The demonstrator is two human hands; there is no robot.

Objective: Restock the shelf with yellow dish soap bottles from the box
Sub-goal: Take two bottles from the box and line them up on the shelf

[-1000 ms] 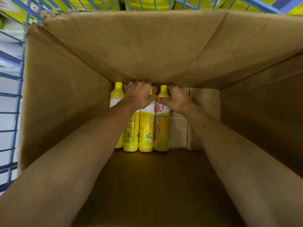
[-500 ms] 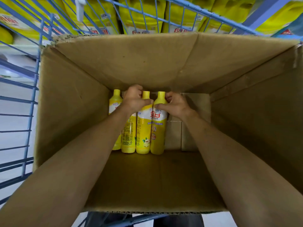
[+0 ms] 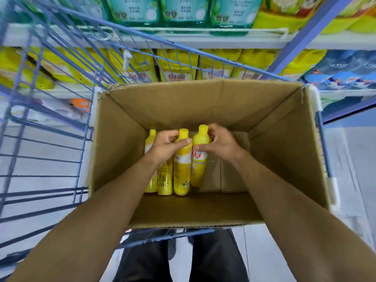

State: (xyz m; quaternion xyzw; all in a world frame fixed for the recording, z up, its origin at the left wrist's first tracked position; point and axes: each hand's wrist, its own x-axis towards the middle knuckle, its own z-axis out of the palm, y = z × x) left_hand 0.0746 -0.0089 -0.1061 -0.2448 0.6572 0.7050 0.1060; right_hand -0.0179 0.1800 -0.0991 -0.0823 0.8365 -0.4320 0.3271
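An open cardboard box sits in a blue wire cart. Several yellow dish soap bottles stand in a row against its far left wall. My left hand is wrapped around the necks of two middle bottles, thumb across the front of one yellow bottle. My right hand grips the shoulder of the rightmost bottle, whose cap sticks up above my fingers. The leftmost bottle stands untouched beside my left hand.
The blue wire cart surrounds the box on the left and behind. Beyond it are shelves with yellow refill pouches, teal bottles above and blue packs at right. My dark trousers show below the box.
My head has pulled back and up, so the whole box and the shelves now show. Both hands have closed lower around the bottle necks and the bottles sit slightly raised.
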